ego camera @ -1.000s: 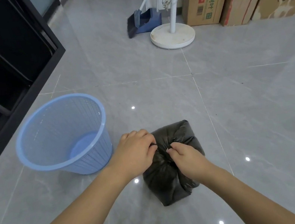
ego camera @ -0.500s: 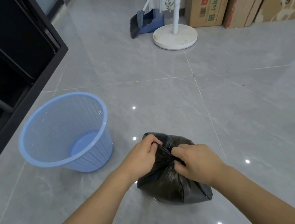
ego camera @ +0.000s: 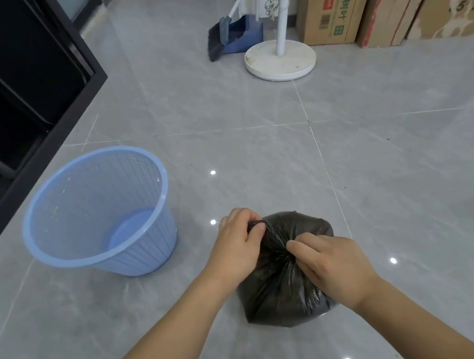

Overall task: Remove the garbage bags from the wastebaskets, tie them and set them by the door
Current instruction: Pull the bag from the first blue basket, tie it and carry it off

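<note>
A full black garbage bag [ego camera: 281,292] sits on the grey tiled floor in front of me. My left hand [ego camera: 236,244] pinches a gathered strip of the bag's top, pulled up and to the left. My right hand [ego camera: 330,267] pinches the bunched neck of the bag from the right. To the left of the bag stands a light blue mesh wastebasket [ego camera: 99,216], upright, with no bag in it.
A black cabinet frame [ego camera: 8,93] runs along the left. At the back stand a white round stand base [ego camera: 279,61], a blue dustpan with broom [ego camera: 232,36] and cardboard boxes [ego camera: 334,4]. Open tiled floor [ego camera: 416,163] lies to the right.
The bag has turned and settled closer to me. My left hand has drawn its strip of plastic up and left, while my right hand stays at the neck.
</note>
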`<action>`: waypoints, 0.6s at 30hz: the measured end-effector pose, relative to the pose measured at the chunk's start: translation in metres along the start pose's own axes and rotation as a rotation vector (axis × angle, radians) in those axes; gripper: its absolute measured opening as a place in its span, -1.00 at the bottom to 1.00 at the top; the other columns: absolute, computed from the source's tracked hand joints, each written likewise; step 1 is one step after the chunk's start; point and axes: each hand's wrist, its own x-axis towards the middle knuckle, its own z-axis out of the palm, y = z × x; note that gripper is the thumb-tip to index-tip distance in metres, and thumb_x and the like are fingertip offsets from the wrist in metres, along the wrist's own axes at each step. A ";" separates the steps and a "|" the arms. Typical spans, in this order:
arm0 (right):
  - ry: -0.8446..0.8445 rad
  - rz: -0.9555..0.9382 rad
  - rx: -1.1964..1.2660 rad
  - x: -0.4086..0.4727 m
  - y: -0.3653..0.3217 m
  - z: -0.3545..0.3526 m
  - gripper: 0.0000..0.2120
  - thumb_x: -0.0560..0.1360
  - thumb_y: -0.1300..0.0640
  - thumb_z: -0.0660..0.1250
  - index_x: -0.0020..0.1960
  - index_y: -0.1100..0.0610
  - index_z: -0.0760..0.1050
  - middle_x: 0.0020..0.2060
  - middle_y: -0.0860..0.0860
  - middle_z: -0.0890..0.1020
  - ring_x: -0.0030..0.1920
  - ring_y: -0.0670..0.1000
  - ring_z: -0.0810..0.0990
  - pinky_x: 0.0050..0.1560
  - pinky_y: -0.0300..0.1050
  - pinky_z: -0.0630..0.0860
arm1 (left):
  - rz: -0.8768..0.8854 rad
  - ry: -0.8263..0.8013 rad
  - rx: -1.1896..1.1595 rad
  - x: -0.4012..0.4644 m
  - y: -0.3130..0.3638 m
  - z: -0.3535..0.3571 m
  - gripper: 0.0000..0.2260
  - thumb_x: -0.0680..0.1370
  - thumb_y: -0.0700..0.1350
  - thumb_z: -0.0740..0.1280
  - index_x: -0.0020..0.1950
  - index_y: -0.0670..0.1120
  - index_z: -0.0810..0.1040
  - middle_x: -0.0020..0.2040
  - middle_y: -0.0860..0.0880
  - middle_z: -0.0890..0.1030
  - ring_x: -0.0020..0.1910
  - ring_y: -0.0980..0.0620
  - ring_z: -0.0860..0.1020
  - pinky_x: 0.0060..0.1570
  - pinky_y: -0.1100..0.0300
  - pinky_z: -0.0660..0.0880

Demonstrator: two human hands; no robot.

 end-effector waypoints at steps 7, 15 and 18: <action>0.119 -0.086 0.082 0.001 0.001 -0.003 -0.77 0.46 0.22 0.34 0.10 0.08 0.43 -0.23 -0.03 0.62 -0.42 0.04 0.53 -0.53 -0.07 0.44 | -0.110 -0.053 -0.138 0.001 0.001 0.013 -0.91 0.65 -0.01 0.15 0.03 0.04 0.43 -0.14 0.09 0.56 -0.12 0.12 0.53 -0.11 0.22 0.47; 0.132 0.006 0.129 0.007 -0.003 -0.005 -0.74 0.46 0.18 0.37 0.15 0.06 0.53 -0.17 -0.05 0.66 -0.34 0.00 0.61 -0.49 -0.09 0.51 | -0.202 -0.044 -0.244 0.006 0.005 0.018 -0.91 0.63 -0.05 0.21 -0.02 -0.02 0.48 -0.24 0.02 0.55 -0.31 0.12 0.48 -0.25 0.24 0.40; 0.008 0.191 0.227 0.015 -0.007 -0.013 -0.83 0.53 0.04 0.24 0.06 -0.02 0.56 -0.13 -0.14 0.65 -0.25 -0.07 0.62 -0.36 -0.12 0.56 | -0.338 -0.114 -0.473 0.005 0.004 0.010 -0.94 0.56 -0.13 0.26 0.02 -0.03 0.47 -0.12 -0.09 0.60 -0.18 0.01 0.55 -0.13 0.11 0.47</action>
